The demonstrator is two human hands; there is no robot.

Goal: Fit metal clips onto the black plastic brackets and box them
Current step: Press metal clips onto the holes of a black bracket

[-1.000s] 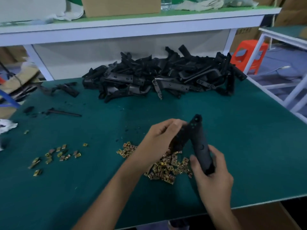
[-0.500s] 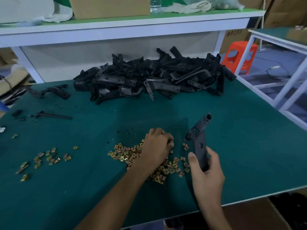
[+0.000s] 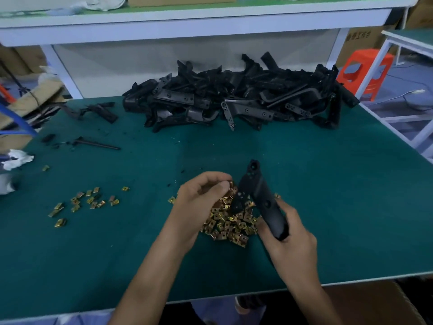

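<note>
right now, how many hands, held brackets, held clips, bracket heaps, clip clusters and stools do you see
hands: 2, left hand, right hand
black plastic bracket in right hand: 1
gold metal clip pinched by left hand: 1
heap of black plastic brackets: 1
clusters of gold clips: 2, big pile, scattered group
orange plastic stool: 1
total: 8

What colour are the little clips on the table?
The clips are shiny gold, clearest in the head view.
</note>
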